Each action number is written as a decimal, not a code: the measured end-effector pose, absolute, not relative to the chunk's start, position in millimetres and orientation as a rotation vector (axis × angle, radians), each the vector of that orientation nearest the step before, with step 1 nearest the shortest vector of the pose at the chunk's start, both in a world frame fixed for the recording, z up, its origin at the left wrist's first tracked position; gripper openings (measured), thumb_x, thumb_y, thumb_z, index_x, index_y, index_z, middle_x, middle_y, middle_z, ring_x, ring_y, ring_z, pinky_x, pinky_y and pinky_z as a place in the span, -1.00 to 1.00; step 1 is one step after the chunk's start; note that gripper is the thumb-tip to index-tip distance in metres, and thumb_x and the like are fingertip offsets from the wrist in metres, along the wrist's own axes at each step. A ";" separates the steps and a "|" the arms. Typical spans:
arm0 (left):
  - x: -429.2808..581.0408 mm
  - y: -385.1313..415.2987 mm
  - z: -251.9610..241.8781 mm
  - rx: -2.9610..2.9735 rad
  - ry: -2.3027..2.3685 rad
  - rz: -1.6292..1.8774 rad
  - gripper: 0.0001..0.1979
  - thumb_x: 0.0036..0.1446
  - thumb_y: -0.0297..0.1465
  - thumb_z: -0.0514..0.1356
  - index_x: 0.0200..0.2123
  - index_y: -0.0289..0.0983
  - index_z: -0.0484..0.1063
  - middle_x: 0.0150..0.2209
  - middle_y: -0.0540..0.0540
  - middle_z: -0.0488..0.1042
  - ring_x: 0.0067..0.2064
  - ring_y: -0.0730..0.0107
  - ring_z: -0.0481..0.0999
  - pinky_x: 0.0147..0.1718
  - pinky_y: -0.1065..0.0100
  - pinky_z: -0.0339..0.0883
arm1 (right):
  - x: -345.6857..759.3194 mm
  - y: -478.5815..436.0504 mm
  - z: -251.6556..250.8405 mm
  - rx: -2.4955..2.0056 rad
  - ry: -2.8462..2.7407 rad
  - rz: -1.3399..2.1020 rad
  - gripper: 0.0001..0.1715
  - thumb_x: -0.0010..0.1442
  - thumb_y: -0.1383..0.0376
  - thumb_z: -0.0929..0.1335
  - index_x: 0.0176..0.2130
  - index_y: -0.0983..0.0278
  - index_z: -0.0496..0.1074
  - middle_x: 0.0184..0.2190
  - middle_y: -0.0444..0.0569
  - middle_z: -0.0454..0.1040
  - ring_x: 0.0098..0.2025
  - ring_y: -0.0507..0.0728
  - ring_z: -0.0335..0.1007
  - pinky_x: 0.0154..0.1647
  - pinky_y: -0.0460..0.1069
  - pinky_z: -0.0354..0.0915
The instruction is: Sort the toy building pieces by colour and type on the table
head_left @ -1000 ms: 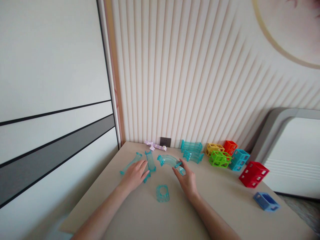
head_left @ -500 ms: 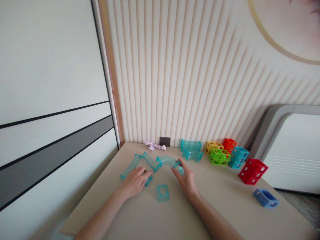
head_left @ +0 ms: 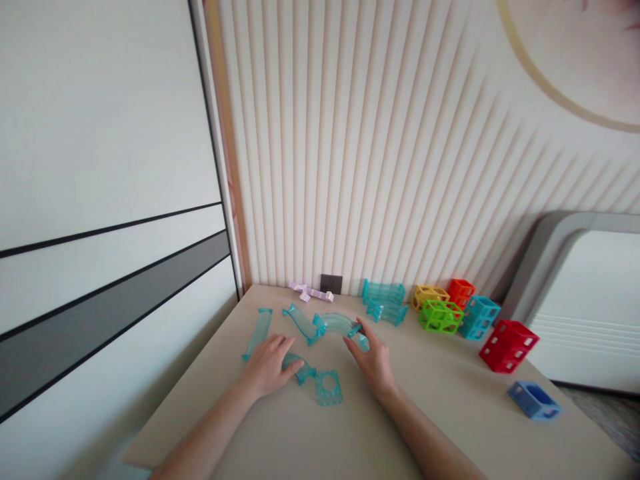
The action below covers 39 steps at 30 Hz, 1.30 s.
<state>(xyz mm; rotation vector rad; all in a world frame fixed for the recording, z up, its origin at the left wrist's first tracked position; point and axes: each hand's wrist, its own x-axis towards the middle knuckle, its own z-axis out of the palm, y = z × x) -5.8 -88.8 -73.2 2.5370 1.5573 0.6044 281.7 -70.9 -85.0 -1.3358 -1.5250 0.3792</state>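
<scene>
My left hand rests low over the table with its fingers curled around a curved translucent teal track piece. Part of that piece is hidden under the fingers, and its free end lies by a square teal piece with a round hole. My right hand grips the right end of an arched teal track piece. Another bit of teal plastic shows between thumb and palm. The arch's left end meets a slanting teal track piece. Beyond my left hand lies a straight teal track piece.
Two teal track pieces stand near the ribbed wall. To the right are yellow, green, orange and teal open-frame blocks, a red block and a blue block. A lilac piece lies by the wall socket.
My left hand has brought the curved piece right, towards the square piece. The straight track piece at left now lies apart from the slanting one. My right hand has hardly moved.
</scene>
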 end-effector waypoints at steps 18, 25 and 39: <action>-33.3 -91.1 -66.2 2.420 1.483 0.704 -0.79 0.22 -0.35 0.16 -0.08 -0.16 0.47 -0.10 -0.08 0.49 -0.05 0.22 0.54 0.00 0.23 0.39 | 280.6 -70.4 -85.1 -1.333 -1.450 0.391 -0.32 0.10 -0.02 0.44 0.12 0.25 0.46 -0.10 0.08 0.63 -0.04 0.31 0.58 -0.01 0.15 0.46; -13.8 -69.6 -60.5 2.289 1.474 1.118 -0.75 0.19 -0.26 0.24 -0.08 -0.17 0.45 -0.14 -0.11 0.50 -0.26 0.27 0.58 -0.19 0.22 0.50 | 280.7 -69.1 -87.0 -1.311 -1.422 0.404 -0.30 0.11 -0.03 0.44 0.14 0.26 0.44 -0.07 0.11 0.62 -0.01 0.32 0.56 0.02 0.17 0.44; 68.3 -47.6 -84.1 2.234 1.393 1.505 -0.55 0.20 -0.23 0.27 0.12 -0.21 0.32 -0.02 -0.22 0.55 0.01 0.10 0.58 0.01 0.11 0.48 | 278.7 -71.7 -86.1 -1.278 -1.426 0.413 -0.30 0.11 -0.03 0.45 0.11 0.31 0.45 -0.08 0.15 0.62 -0.03 0.32 0.57 0.02 0.16 0.44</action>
